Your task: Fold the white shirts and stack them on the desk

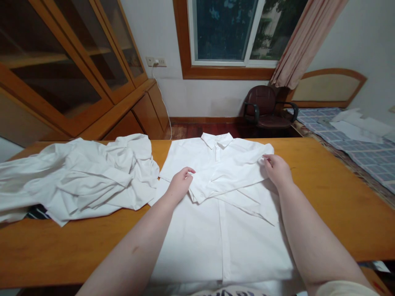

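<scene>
A white collared shirt (pixel 197 234) lies front side up on the wooden table, its collar toward the far edge. One long sleeve is folded across the chest, its cuff at the left. My left hand (pixel 181 183) pinches the sleeve near the cuff. At the shirt's right side, my right hand (pixel 277 169) grips the cloth at the sleeve's upper fold between thumb and fingers. The tip of the other sleeve, or a cloth flap, points to the lower right beneath the folded sleeve.
A heap of crumpled white clothes (pixel 98 176) covers the table's left part, with a dark striped cloth (pixel 37 211) under it. The wooden table (pixel 333 197) extends right. Beyond are a brown armchair (pixel 262 105), a glass-door cabinet (pixel 92 61) and a bed (pixel 354 139).
</scene>
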Motion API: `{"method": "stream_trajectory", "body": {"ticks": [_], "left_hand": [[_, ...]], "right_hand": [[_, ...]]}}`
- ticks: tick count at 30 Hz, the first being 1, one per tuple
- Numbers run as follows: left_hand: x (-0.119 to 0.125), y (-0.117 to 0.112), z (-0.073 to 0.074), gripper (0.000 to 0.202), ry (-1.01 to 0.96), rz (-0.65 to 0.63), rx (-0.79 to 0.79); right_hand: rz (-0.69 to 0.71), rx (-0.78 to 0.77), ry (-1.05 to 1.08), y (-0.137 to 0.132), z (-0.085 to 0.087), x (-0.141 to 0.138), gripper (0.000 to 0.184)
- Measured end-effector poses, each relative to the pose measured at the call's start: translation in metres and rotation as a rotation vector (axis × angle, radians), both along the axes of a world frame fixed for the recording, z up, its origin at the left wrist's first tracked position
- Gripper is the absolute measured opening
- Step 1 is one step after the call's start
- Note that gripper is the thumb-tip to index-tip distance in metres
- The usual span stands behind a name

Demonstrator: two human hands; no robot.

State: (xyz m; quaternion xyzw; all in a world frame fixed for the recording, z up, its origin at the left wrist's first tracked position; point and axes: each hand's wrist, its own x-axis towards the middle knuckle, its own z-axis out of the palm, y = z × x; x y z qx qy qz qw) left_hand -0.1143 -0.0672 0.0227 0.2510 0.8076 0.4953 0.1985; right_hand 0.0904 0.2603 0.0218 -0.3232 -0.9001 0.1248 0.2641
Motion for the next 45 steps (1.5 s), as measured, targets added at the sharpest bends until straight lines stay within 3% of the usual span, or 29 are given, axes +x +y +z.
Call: {"method": "stream_trajectory", "body": {"ticks": [3, 6, 9, 13, 15, 17, 20, 22, 25, 31, 38, 45], "left_hand": [[-0.003, -0.002, 0.003, 0.027, 0.038, 0.047, -0.048], [-0.009, -0.004, 0.004, 0.026, 0.069, 0.105, -0.080], [-0.019, -0.007, 0.003, 0.025, 0.116, 0.158, -0.133], [-0.029, -0.009, 0.000, 0.025, 0.220, 0.223, -0.201], [-0.031, -0.009, -0.002, 0.025, 0.236, 0.238, -0.216], [-0.033, -0.009, -0.004, 0.025, 0.236, 0.239, -0.223], [-0.034, -0.008, -0.007, 0.025, 0.234, 0.237, -0.231], [-0.035, -0.008, -0.009, 0.025, 0.234, 0.239, -0.230], [-0.038, -0.009, -0.013, 0.025, 0.233, 0.251, -0.208], [-0.039, -0.009, -0.015, 0.026, 0.207, 0.250, -0.172], [-0.037, -0.009, -0.013, 0.028, 0.224, 0.205, -0.206], [-0.040, -0.009, -0.010, 0.022, 0.250, 0.260, -0.237]], "right_hand": [[-0.216, -0.061, -0.002, 0.010, 0.006, 0.011, 0.034], [-0.301, -0.184, -0.065, 0.016, 0.009, 0.019, 0.032], [-0.147, -0.313, -0.089, 0.018, 0.010, 0.024, 0.034], [0.189, -0.496, -0.157, 0.018, 0.005, 0.026, 0.065], [0.214, -0.449, -0.226, 0.017, 0.002, 0.023, 0.081], [0.149, -0.299, -0.292, 0.014, -0.001, 0.019, 0.086], [0.033, -0.098, -0.343, 0.007, -0.002, 0.009, 0.067], [-0.028, -0.042, -0.365, 0.004, 0.001, 0.005, 0.048], [-0.153, -0.042, -0.375, 0.004, 0.008, 0.006, 0.034], [-0.445, -0.135, -0.337, 0.020, 0.019, 0.027, 0.030], [-0.339, -0.190, -0.468, 0.020, 0.019, 0.027, 0.035], [-0.519, -0.169, -0.450, 0.037, 0.020, 0.040, 0.021]]}}
